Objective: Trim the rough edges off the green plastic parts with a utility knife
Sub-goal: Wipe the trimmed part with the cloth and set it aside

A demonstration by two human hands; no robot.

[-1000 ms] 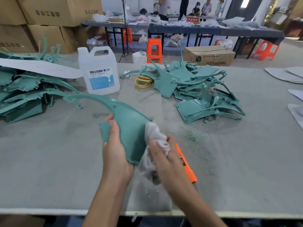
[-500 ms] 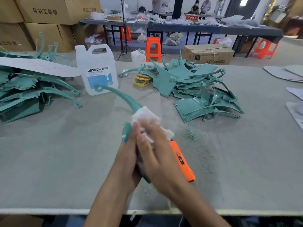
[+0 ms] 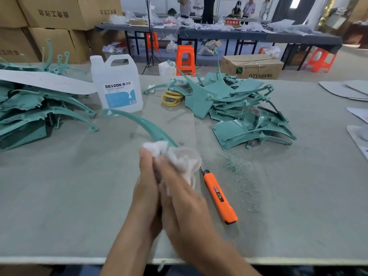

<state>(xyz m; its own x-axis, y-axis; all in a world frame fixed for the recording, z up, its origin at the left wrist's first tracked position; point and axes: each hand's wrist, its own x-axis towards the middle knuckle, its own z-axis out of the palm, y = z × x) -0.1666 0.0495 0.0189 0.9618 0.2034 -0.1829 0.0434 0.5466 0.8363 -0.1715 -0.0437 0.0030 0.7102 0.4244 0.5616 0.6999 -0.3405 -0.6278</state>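
Surface (image 3: 79, 196), grey, its pale near edge running across the bottom of the view under the forearms; bare stretches lie at near left and to the right of the utility knife (image 3: 219, 194). Left hand (image 3: 148, 182) grips the near end of a curved green part (image 3: 139, 122), whose thin arm rises away toward the jug (image 3: 117, 86). Right hand (image 3: 179, 198) holds a bunched white cloth (image 3: 179, 159) against the same part, the two hands pressed close together. Blur hides how the fingers lie, and hands and cloth cover the part's wide end. Utility knife, orange, lies flat just right of the right hand, not touching it, tip pointing away; blade extension cannot be told. Green shavings (image 3: 233, 166) are scattered beyond it. Heap of green parts (image 3: 239, 108) sits right of centre, yellow rings (image 3: 172, 97) beside it. Second heap (image 3: 29, 116) is cut off by the left edge, pale sheets (image 3: 348, 90) by the right.
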